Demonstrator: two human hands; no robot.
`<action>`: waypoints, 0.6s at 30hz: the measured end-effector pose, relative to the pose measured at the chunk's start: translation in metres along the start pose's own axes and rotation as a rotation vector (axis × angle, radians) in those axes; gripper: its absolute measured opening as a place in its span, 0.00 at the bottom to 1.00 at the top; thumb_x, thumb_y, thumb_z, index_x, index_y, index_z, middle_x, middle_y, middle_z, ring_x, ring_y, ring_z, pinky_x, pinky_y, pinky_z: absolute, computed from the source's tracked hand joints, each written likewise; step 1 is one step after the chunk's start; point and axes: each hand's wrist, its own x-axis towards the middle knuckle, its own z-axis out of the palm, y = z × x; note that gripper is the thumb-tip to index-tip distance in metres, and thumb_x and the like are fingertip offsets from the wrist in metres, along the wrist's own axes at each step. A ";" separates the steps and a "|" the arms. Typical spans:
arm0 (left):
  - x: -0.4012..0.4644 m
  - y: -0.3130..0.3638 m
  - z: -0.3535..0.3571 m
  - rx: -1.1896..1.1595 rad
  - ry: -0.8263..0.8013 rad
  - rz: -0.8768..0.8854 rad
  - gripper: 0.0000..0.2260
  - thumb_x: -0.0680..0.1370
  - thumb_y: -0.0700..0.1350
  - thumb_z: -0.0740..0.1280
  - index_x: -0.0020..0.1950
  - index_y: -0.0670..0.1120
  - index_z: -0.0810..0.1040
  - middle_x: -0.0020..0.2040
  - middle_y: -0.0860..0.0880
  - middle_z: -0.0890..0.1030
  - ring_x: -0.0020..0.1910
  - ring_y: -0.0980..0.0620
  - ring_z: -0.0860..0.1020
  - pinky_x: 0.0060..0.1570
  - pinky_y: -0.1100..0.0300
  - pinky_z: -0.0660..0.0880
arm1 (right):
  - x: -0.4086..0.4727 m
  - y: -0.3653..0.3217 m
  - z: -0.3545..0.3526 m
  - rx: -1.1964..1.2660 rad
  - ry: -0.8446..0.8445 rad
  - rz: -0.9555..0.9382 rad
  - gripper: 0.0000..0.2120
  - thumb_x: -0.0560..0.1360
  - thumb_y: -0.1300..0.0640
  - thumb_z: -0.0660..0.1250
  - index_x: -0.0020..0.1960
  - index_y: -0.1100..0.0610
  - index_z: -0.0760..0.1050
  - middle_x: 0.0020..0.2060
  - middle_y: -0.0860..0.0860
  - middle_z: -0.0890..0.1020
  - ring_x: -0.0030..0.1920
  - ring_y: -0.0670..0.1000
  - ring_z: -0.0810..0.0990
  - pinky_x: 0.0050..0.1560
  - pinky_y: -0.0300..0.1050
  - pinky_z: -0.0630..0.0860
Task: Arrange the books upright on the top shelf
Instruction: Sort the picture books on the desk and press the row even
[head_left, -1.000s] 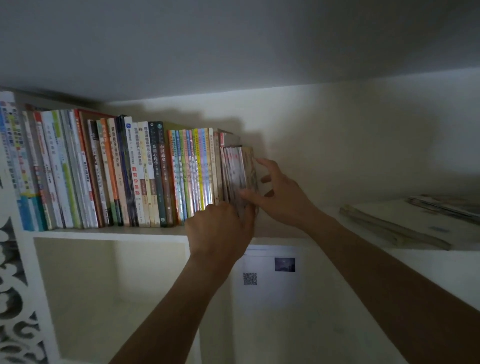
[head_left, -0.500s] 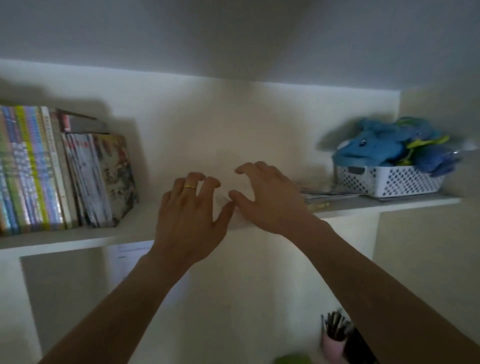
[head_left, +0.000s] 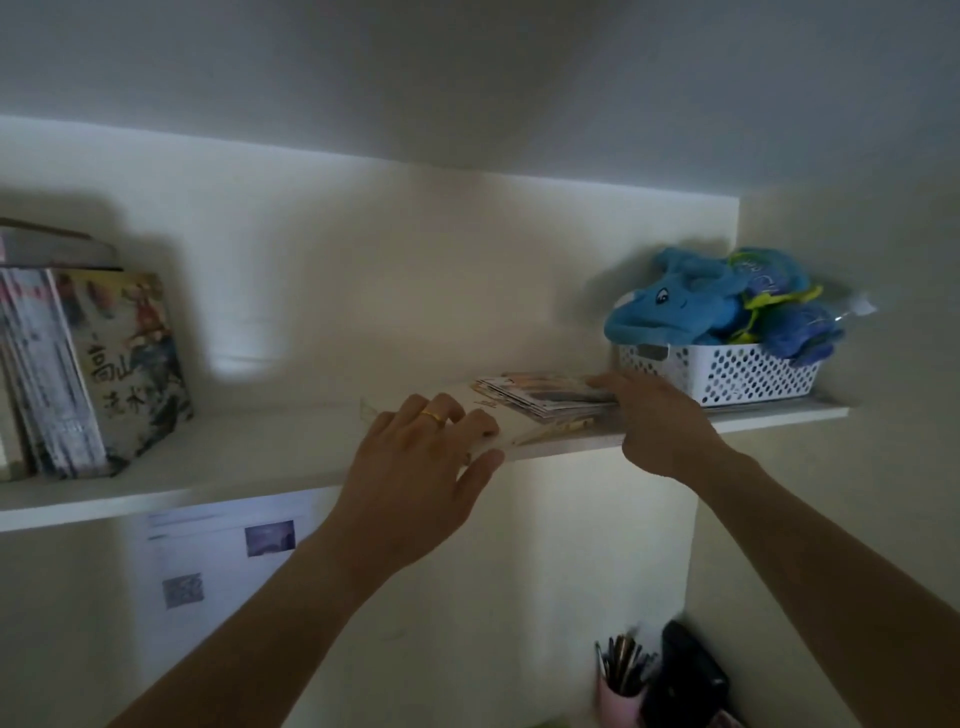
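Nearest the camera, two bare forearms rise from the bottom edge toward the middle of the frame. The left hand (head_left: 421, 457), with a gold ring (head_left: 434, 415) on one finger, lies at centre with its fingers spread and laid over the near end of a stack of flat books (head_left: 545, 400), while the thumb sits at the front lip of the top shelf (head_left: 249, 462). The right hand (head_left: 660, 421), just right of centre, has its fingers tucked against the far end of the same stack; whether they curl round the books or only press them cannot be told, since the fingertips are hidden behind the pile.

The stack lies flat on the shelf board, at mid-frame, between the two hands and just left of a white perforated basket (head_left: 727, 374). A blue plush toy (head_left: 727, 306) is heaped in the basket in the right part of the frame.

At the left edge, well apart from the flat stack, a row of upright books (head_left: 78, 374) stands on the same shelf, the outermost one leaning slightly, its illustrated cover facing out. Another book (head_left: 52, 249) lies flat on top of that row.

Below the shelf, a printed sheet (head_left: 223, 556) hangs on the wall at lower left, and a pink pen cup (head_left: 621, 691) stands at lower right beside a dark object that is too dim to identify.
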 end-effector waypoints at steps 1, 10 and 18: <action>0.000 0.000 0.000 0.010 0.000 0.010 0.15 0.81 0.60 0.56 0.59 0.57 0.79 0.53 0.55 0.79 0.52 0.49 0.77 0.48 0.53 0.73 | 0.005 0.001 0.001 0.016 0.026 -0.028 0.28 0.77 0.63 0.66 0.74 0.47 0.68 0.66 0.49 0.76 0.65 0.54 0.75 0.62 0.50 0.75; -0.003 -0.002 -0.012 -0.150 -0.142 -0.183 0.14 0.83 0.63 0.57 0.61 0.60 0.78 0.57 0.60 0.77 0.59 0.55 0.73 0.57 0.58 0.71 | 0.030 0.004 -0.008 -0.147 0.352 -0.139 0.09 0.82 0.54 0.64 0.44 0.54 0.78 0.33 0.50 0.77 0.33 0.51 0.73 0.35 0.44 0.68; 0.023 -0.035 -0.067 -1.523 0.024 -0.955 0.27 0.79 0.66 0.63 0.58 0.43 0.83 0.48 0.43 0.88 0.46 0.44 0.87 0.44 0.54 0.82 | -0.006 -0.125 -0.009 -0.187 0.766 -0.552 0.16 0.70 0.63 0.73 0.57 0.60 0.82 0.45 0.55 0.86 0.38 0.57 0.84 0.36 0.47 0.78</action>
